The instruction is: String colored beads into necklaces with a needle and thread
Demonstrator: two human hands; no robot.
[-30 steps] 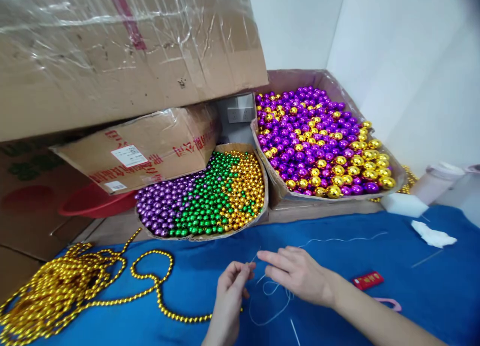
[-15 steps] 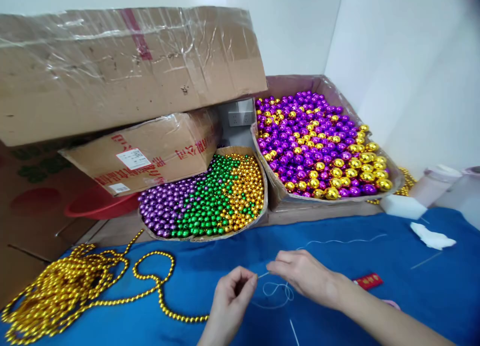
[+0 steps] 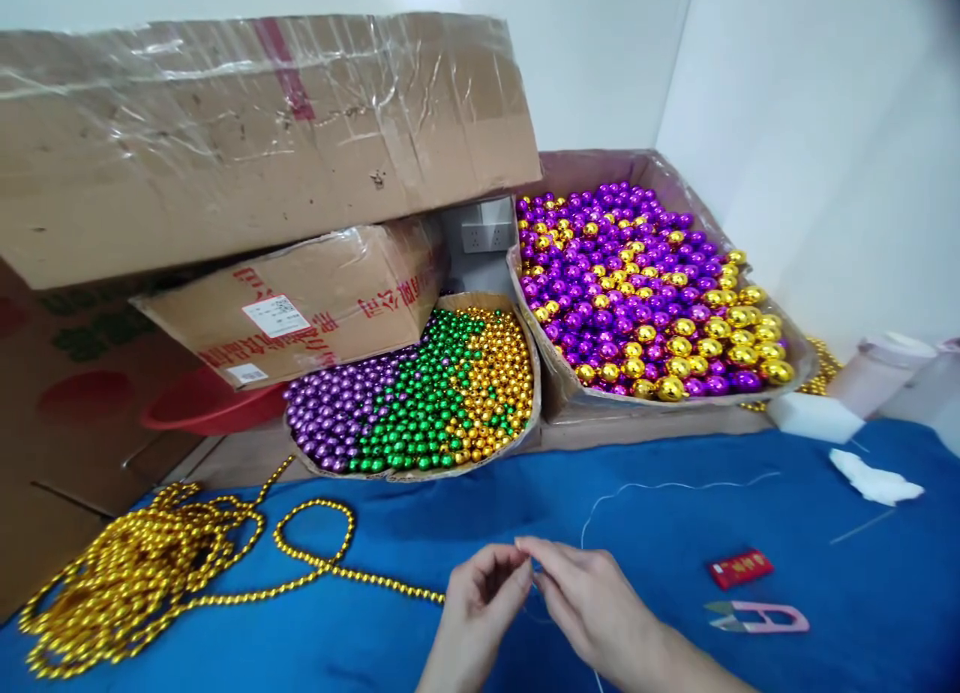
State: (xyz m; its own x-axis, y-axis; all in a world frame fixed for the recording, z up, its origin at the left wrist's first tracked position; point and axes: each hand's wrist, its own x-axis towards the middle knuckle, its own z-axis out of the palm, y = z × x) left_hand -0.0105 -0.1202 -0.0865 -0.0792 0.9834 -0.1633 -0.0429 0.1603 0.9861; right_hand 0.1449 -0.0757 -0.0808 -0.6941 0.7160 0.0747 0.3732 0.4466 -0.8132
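Note:
My left hand [image 3: 480, 598] and my right hand [image 3: 589, 603] meet fingertip to fingertip low in the middle, over the blue cloth [image 3: 420, 533]. Both pinch a thin white thread [image 3: 645, 487] that runs up and off to the right. A strand of small gold beads [image 3: 322, 563] reaches my left hand from a heaped gold pile [image 3: 135, 573] at the lower left. Just beyond my hands lies a shallow tray of small purple, green and gold beads [image 3: 420, 393].
A big carton of larger purple and gold balls [image 3: 637, 283] stands at the back right. Taped cardboard boxes [image 3: 247, 133] and a red basin [image 3: 202, 408] fill the left. A red packet [image 3: 741, 567], pink snips [image 3: 761, 618], white tissue [image 3: 874, 478] and white containers [image 3: 877, 368] sit right.
My hands have closed together, fingertips now touching on the thread. The loose loops of thread beneath them are gone and the gold strand has drawn straighter toward my left hand. The view shifted slightly, revealing the snips.

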